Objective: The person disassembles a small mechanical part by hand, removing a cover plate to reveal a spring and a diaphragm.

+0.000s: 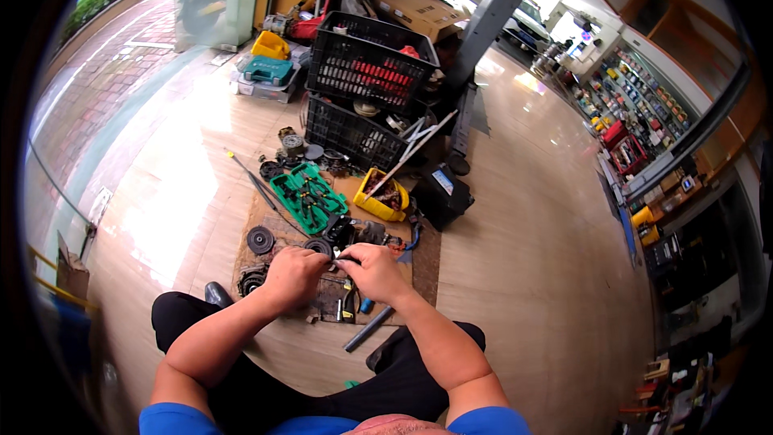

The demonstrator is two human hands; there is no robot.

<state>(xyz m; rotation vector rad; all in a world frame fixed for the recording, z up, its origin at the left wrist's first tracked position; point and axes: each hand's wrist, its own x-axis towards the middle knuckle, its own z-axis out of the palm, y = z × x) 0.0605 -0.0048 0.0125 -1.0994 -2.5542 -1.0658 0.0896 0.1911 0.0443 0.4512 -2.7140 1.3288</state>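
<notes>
My left hand (pixel 295 275) and my right hand (pixel 370 271) meet above a brown work mat (pixel 322 306). The fingers of both are pinched together around a small dark piece (pixel 336 260), too small to name. Just beyond the fingertips lies a round black pulley-like part (pixel 319 246), partly covered by my left hand. A dark metal assembly (pixel 366 232) sits past my right hand. Left of my left hand is a black ribbed disc (pixel 260 239). Pliers (pixel 349 303) with dark and yellow handles and a small blue cylinder (pixel 366 305) lie below my hands.
A green tool case (pixel 309 200) lies open beyond the mat, beside a yellow container (pixel 382 196) of parts and a black box (pixel 442 196). Stacked black crates (pixel 366 64) stand behind. A grey tube (pixel 369 329) lies near my legs. Stocked shelves (pixel 640 101) line the right.
</notes>
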